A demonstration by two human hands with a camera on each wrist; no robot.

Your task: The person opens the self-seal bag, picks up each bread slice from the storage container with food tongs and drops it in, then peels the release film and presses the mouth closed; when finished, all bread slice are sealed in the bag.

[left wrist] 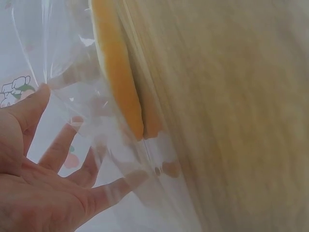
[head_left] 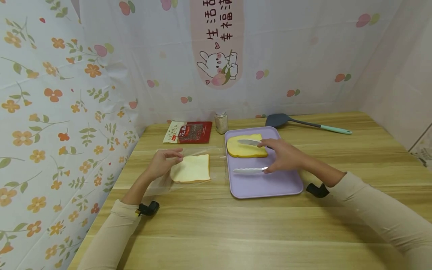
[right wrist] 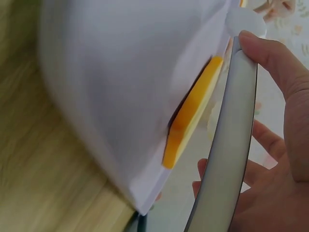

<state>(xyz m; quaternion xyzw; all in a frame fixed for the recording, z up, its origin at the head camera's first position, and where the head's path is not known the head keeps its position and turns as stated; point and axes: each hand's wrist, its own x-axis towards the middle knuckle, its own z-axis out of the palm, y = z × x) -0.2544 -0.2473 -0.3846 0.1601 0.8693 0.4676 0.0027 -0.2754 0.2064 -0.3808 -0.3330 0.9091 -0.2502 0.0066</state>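
Note:
My left hand (head_left: 165, 159) lies with straight fingers against a clear plastic bag (head_left: 216, 157) on the wooden table; in the left wrist view the hand (left wrist: 43, 183) shows spread behind the plastic (left wrist: 63, 58). A pale bread slice (head_left: 190, 169) (left wrist: 118, 82) sits inside the bag. My right hand (head_left: 285, 155) (right wrist: 285, 159) grips white tongs (head_left: 249, 170) (right wrist: 231, 145) spread wide. One arm lies over a yellow bread slice (head_left: 244, 152) (right wrist: 193, 116), the other on the purple tray (head_left: 266, 185) (right wrist: 120, 72).
Behind the tray stand a small glass jar (head_left: 221, 122) and a red-and-white packet (head_left: 189, 132). A dark spatula with a mint handle (head_left: 303, 123) lies at the back right. Floral curtains close off the left and back sides.

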